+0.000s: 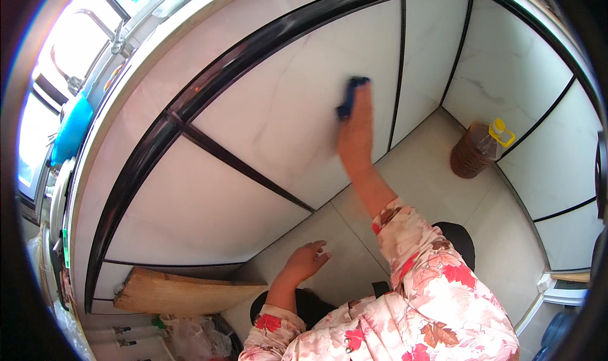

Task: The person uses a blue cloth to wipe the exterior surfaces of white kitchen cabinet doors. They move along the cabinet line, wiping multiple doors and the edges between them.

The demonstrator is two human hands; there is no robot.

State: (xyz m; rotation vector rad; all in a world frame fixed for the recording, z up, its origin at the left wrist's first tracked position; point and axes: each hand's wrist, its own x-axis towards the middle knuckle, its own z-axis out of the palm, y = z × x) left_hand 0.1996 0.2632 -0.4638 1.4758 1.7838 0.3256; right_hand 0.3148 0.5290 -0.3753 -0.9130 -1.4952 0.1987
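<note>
My right hand is pressed against a white marble-patterned cabinet door, holding a dark blue cloth flat on its surface. The cloth and fingers are slightly blurred. My left hand hangs over the tiled floor, beside my knee, its fingers apart and nothing in it. Black trim runs above the door, and a black vertical strip borders it on the left.
A large plastic bottle of brown liquid with a yellow cap stands on the floor in the right corner. A wooden board leans at lower left, near a clear plastic bag. A faucet and a blue item are on the countertop.
</note>
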